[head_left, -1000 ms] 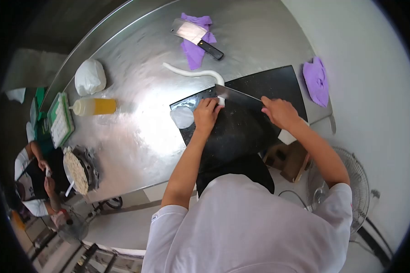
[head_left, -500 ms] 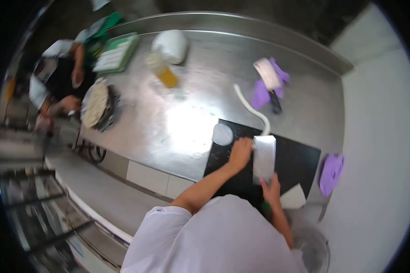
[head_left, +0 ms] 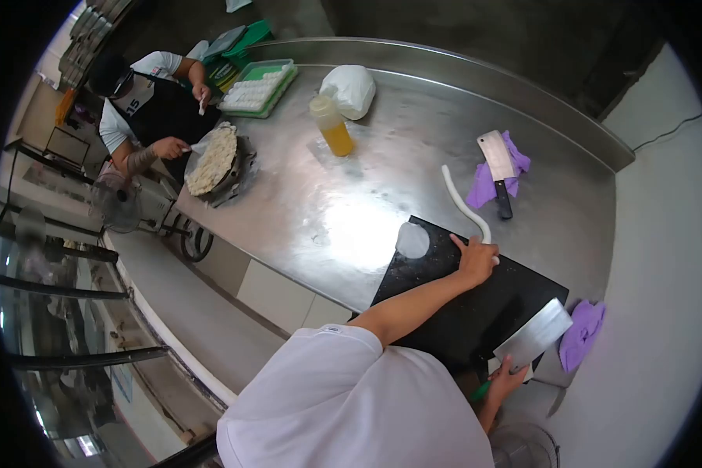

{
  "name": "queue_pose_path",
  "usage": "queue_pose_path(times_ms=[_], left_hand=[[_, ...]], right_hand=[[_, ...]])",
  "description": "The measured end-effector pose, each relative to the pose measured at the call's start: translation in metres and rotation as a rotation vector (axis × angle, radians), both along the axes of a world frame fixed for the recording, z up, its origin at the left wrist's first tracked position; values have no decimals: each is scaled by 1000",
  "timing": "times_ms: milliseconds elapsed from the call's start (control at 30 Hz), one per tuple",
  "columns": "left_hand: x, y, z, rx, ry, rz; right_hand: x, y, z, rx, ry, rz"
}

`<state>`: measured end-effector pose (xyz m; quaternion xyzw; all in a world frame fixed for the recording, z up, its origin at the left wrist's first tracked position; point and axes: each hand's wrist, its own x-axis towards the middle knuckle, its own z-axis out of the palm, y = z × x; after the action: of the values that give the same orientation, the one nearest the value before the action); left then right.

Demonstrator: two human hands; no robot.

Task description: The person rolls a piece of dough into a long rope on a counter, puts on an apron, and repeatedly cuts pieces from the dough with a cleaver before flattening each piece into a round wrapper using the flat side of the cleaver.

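A long white dough rope (head_left: 464, 204) runs from the steel table onto a black board (head_left: 515, 288). My left hand (head_left: 477, 261) is closed around its near end, above the board. My right hand (head_left: 508, 380) grips a broad-bladed cleaver (head_left: 535, 337) by its green handle, with the blade tilted over the board's right edge. Left of my left hand, a flat round dough disc (head_left: 413, 240) lies at the board's far corner. Part of a pale flat piece shows beneath the cleaver, mostly hidden.
A second cleaver (head_left: 498, 160) rests on a purple cloth (head_left: 482, 189); another purple cloth (head_left: 583, 335) lies by the wall. Farther off are an oil bottle (head_left: 334, 129), a white bag (head_left: 349, 91) and a green tray (head_left: 259, 90). A co-worker (head_left: 152, 101) works beside a filling-heaped pan (head_left: 213, 162).
The cleaver has swung right, away from the dough, in my right hand. My left hand has moved to the rope's near end. The view has shifted.
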<state>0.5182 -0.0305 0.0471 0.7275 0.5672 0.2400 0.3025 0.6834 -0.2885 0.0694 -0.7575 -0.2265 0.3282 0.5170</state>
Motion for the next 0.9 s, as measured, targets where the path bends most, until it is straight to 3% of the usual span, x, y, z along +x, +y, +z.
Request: queue_pose_path(times_ms=[33, 100, 200, 300, 367, 400, 433, 500, 533, 600, 667, 800, 900], left_hand=[[6, 3, -5, -103, 47, 21], [17, -3, -19, -45, 57, 4], [28, -7, -28, 181, -75, -41], [48, -12, -20, 217, -233, -107], [63, -28, 29, 252, -497, -590], [66, -33, 28, 211, -457, -745], [69, -39, 26, 171, -420, -902], [63, -39, 0, 6, -81, -1032], [51, -38, -7, -9, 28, -1018], [25, -37, -17, 53, -44, -906], [1, -40, -5, 407, -8, -712], [-46, -32, 4, 425, 2, -545], [-78, -36, 5, 174, -227, -402]], right_hand=[[2, -4, -4, 7, -4, -12], [4, -18, -15, -31, 2, -45], [-4, -40, -34, -20, 51, -99], [-10, -49, -56, 19, 84, -147], [-1, -75, -89, 145, -109, -96], [-14, -63, -44, 54, 67, -148], [-13, -63, -41, 38, 95, -169], [-11, -56, -21, -40, 75, -202], [-7, -58, -20, -46, 65, -222], [0, -57, -20, -10, -16, -183], [1, -55, -13, -17, -2, -195], [0, -49, -11, -71, -64, -211], [-5, -42, -7, -15, -33, -191]])
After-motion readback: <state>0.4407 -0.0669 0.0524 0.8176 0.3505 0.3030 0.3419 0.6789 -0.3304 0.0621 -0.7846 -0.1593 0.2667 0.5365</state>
